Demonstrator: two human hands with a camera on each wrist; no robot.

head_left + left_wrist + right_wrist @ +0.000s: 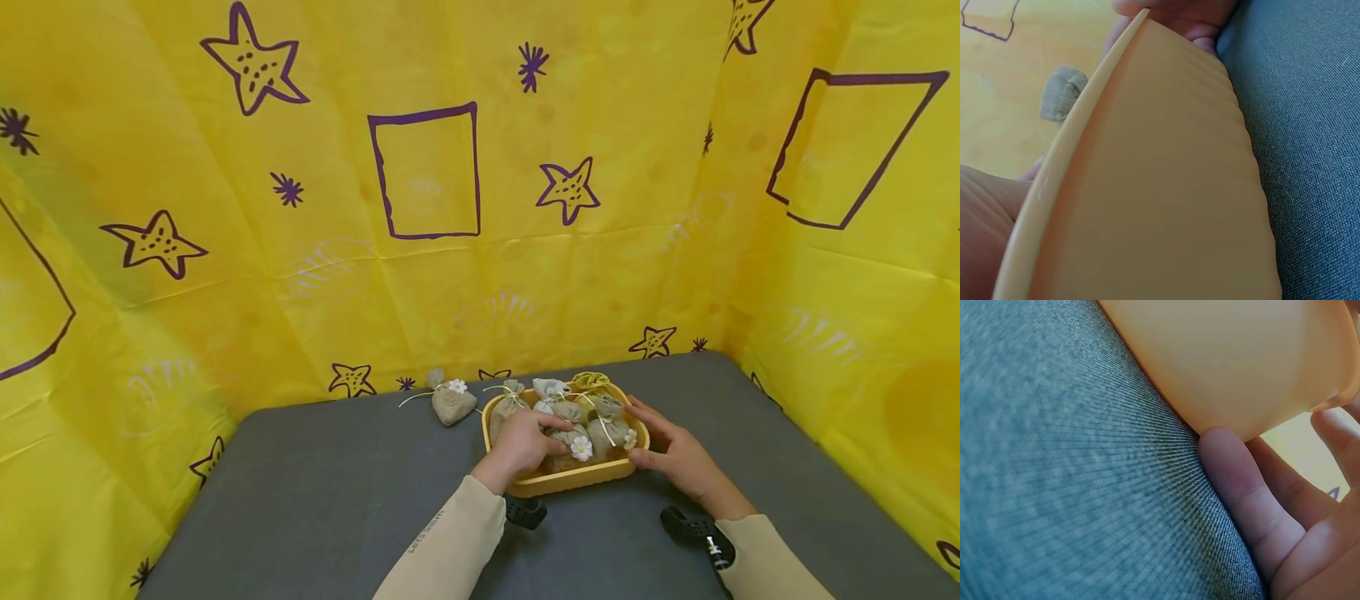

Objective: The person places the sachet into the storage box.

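Note:
Small cloth sachets with tied necks fill a yellow plastic basket [573, 480]. My left hand [521, 440] reaches over the basket's near rim, its index finger and thumb gripping a beige sachet [570, 460] with a white flower. At the right end, my right hand [678, 458] holds the basket, thumb low on the near corner and fingers farther back. Beside it inside is another beige sachet [609, 433]. In the left wrist view the basket wall [1160, 169] hides most of the left hand. The right thumb [1232, 464] touches the basket's lower edge in the right wrist view.
One beige sachet [453, 406] with a white flower lies outside, left of the basket. A grey cloth [337, 500] covers the table. Yellow curtains [427, 292] with purple drawings hang behind and on both sides.

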